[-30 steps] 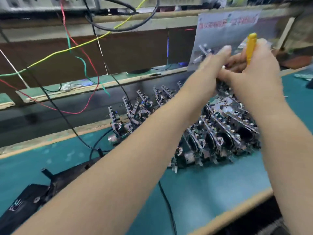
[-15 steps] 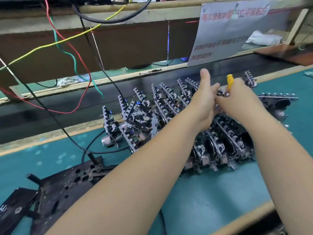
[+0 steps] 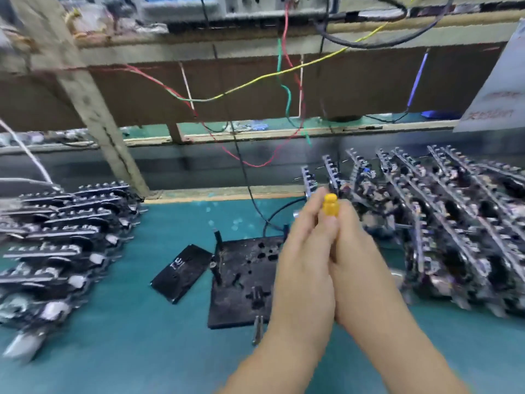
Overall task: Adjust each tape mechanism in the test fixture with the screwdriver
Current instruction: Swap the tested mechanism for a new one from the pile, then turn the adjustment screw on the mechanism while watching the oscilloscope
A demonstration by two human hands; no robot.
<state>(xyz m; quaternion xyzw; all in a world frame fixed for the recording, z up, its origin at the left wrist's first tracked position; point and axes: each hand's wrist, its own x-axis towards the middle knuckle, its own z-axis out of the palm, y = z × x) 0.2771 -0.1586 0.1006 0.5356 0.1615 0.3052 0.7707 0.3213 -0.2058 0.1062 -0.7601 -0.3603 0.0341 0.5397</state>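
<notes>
2 hands press together above the black test fixture [image 3: 241, 282]: our left hand [image 3: 305, 268] and right hand [image 3: 360, 268] both wrap the yellow screwdriver [image 3: 330, 206], its handle poking up between them. Tape mechanisms [image 3: 443, 223] stand in rows at right; another stack [image 3: 56, 237] lies left on the green mat [image 3: 142, 351].

one head-worn view looks forward and down, close over the workbench [image 3: 142, 351].

Teal bench [image 3: 159, 336], fixture [image 3: 241, 280], mechanisms [image 3: 454, 223]
</notes>
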